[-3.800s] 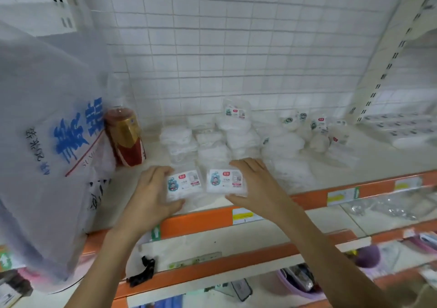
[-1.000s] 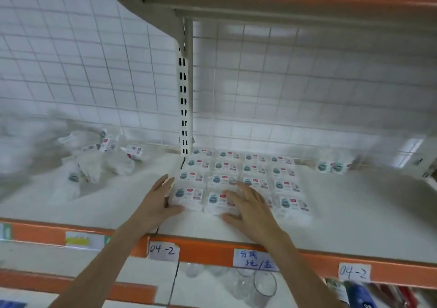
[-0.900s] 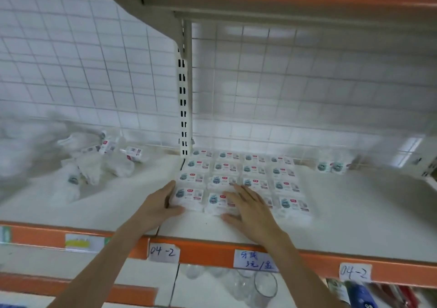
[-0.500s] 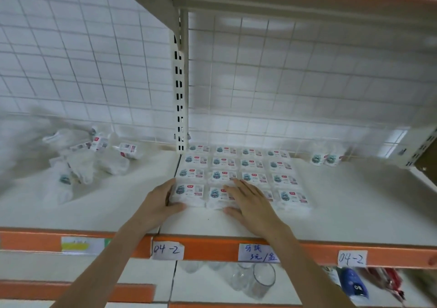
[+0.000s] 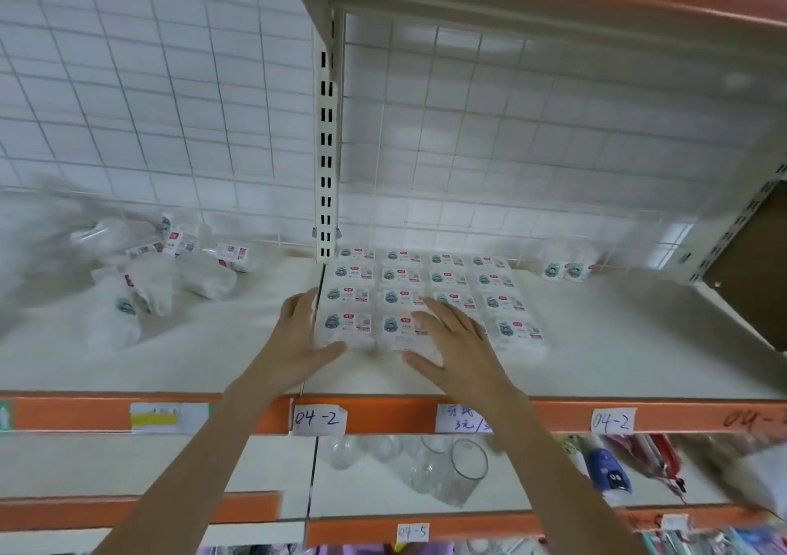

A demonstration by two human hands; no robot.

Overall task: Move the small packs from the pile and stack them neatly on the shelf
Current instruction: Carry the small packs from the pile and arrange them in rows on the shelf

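Small white packs lie in a neat grid (image 5: 426, 294) on the white shelf (image 5: 617, 350), just right of the slotted upright. My left hand (image 5: 298, 337) rests against the left side of the front-left pack (image 5: 347, 326), fingers straight, thumb along its front edge. Fingers spread, my right hand (image 5: 455, 346) lies flat on the pack beside it (image 5: 400, 329). A loose pile of the same packs (image 5: 157, 273) sits on the shelf to the left.
Two stray packs (image 5: 566, 269) lie at the back right by the wire grid wall. The orange shelf front carries paper labels (image 5: 317, 419). Glass jars (image 5: 451, 469) stand on the shelf below. A slotted upright (image 5: 326, 150) divides the two bays.
Since the oldest frame I have carried two packs from the pile to the grid and set them down in the front row. In the last second my hands barely moved; the view tilted slightly.
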